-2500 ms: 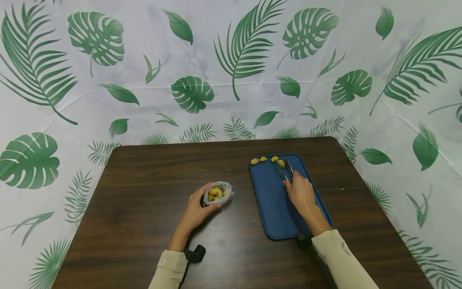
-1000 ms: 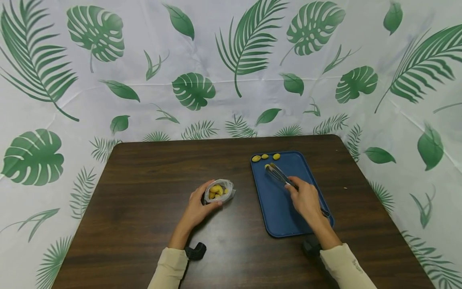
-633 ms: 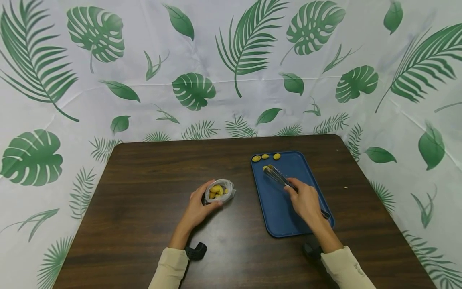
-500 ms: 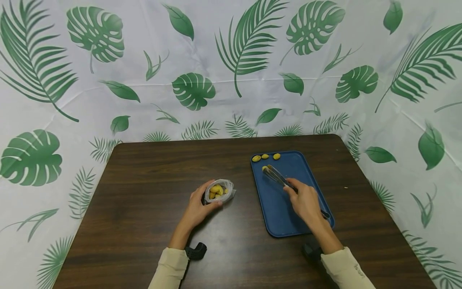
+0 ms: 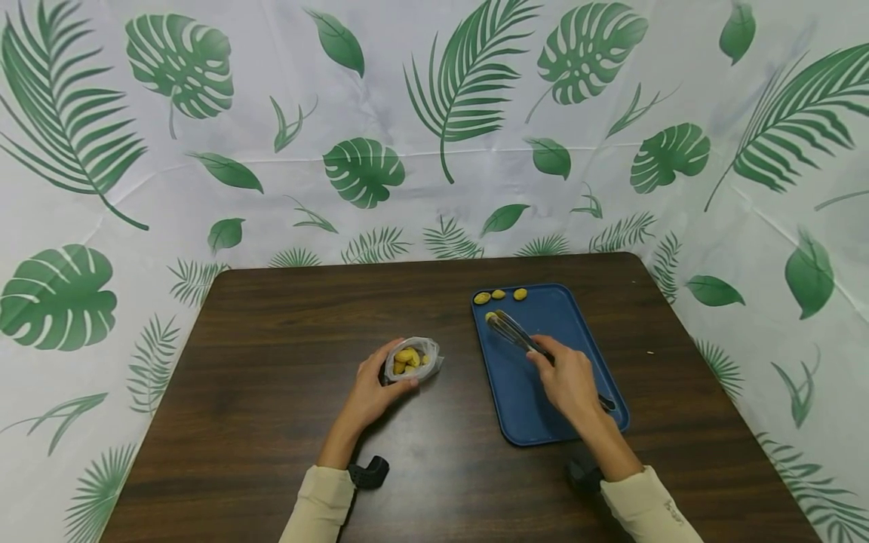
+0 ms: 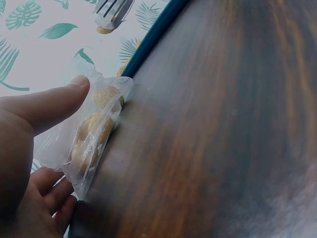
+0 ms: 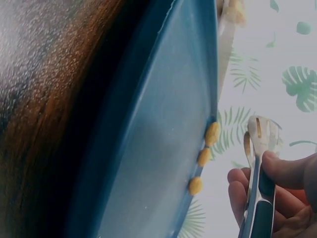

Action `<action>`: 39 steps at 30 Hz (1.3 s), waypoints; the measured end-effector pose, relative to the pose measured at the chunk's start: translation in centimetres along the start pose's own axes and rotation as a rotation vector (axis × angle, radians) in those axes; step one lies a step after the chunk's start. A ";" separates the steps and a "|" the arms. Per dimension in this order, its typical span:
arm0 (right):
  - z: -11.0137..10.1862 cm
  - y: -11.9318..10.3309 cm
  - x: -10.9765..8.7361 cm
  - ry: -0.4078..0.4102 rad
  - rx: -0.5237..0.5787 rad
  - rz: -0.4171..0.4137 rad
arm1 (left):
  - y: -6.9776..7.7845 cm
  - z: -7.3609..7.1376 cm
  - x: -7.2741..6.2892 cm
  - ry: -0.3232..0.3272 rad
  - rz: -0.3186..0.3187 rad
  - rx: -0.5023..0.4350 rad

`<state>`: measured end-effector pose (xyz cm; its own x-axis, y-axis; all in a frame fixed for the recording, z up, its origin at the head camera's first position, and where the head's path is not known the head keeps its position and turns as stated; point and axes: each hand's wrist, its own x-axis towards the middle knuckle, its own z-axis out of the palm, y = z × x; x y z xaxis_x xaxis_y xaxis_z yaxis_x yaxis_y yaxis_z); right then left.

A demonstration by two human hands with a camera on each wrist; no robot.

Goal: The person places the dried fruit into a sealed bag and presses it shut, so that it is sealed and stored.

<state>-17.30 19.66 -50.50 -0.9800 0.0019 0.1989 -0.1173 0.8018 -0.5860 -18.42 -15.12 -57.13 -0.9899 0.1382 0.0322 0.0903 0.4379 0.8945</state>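
My left hand [image 5: 369,392] holds a clear plastic bag [image 5: 433,359] upright on the table, thumb and fingers round its sides. Several yellow-brown oval pieces [image 5: 407,357], nut-like in shape, lie inside it. Metal tongs [image 5: 514,332] with dark grips are in my right hand [image 5: 569,377], above the blue tray [image 5: 529,403]. Between their tips is one yellow piece [image 5: 490,317], near the tray's left rim. In the right wrist view, the tongs' slotted head [image 7: 260,129] largely hides that piece. Three more pieces [image 7: 204,156] sit along the tray's far edge.
The dark wooden table [image 5: 285,324] lies under both hands, with bare wood between bag and tray. A leaf-patterned cloth [image 5: 434,90] hangs behind and to the sides. One tiny pale fleck [image 5: 650,352] lies right of the tray.
From the tray's far edge, the tongs have drawn one yellow piece toward the left rim. My right hand has shifted slightly left in the last half second; my left hand stays with the bag.
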 end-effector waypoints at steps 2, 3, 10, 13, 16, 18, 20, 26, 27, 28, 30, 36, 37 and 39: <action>0.0 -0.1 -0.1 0.004 0.003 -0.009 | 0.0 0.0 0.0 -0.002 0.000 -0.001; 0.0 -0.1 -0.1 0.006 0.006 -0.013 | 0.0 0.0 0.0 -0.001 0.002 0.000; -0.1 -0.7 -0.4 0.006 0.030 -0.028 | 0.0 0.0 0.0 0.008 0.037 -0.001; -0.1 -1.1 -0.5 0.007 0.028 -0.035 | 0.0 0.1 0.0 0.003 0.038 -0.007; -0.1 -1.5 -0.6 0.011 0.022 -0.046 | -0.1 0.1 0.0 -0.002 0.037 -0.006; -0.2 -1.8 -0.6 0.011 0.022 -0.054 | -0.1 0.1 0.0 -0.003 0.033 -0.005; -0.2 -2.1 -0.6 0.007 0.027 -0.056 | -0.1 0.1 0.0 -0.003 0.024 -0.004; -0.1 -2.9 -0.6 -0.001 0.041 -0.065 | 0.0 -0.1 0.2 0.001 0.022 -0.001; -0.1 -3.0 -0.6 0.000 0.042 -0.068 | 0.1 -0.1 0.2 0.000 0.022 -0.002; -0.1 -3.1 -0.6 0.003 0.044 -0.071 | 0.1 -0.1 0.2 -0.003 0.023 -0.004; -0.1 -3.2 -0.7 0.008 0.045 -0.080 | 0.1 -0.1 0.2 -0.007 0.027 -0.007; -0.2 -3.8 -0.9 0.020 0.048 -0.120 | 0.0 -0.1 0.1 -0.003 0.031 -0.007; -0.2 -3.9 -1.0 0.018 0.053 -0.124 | 0.0 -0.1 0.1 -0.003 0.033 -0.006; -0.2 -4.1 -1.0 0.010 0.060 -0.131 | 0.0 -0.1 0.2 -0.001 0.036 -0.005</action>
<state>-15.84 16.47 -48.11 -0.9540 -0.0937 0.2847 -0.2537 0.7583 -0.6005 -18.58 -15.14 -57.08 -0.9859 0.1550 0.0638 0.1252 0.4280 0.8951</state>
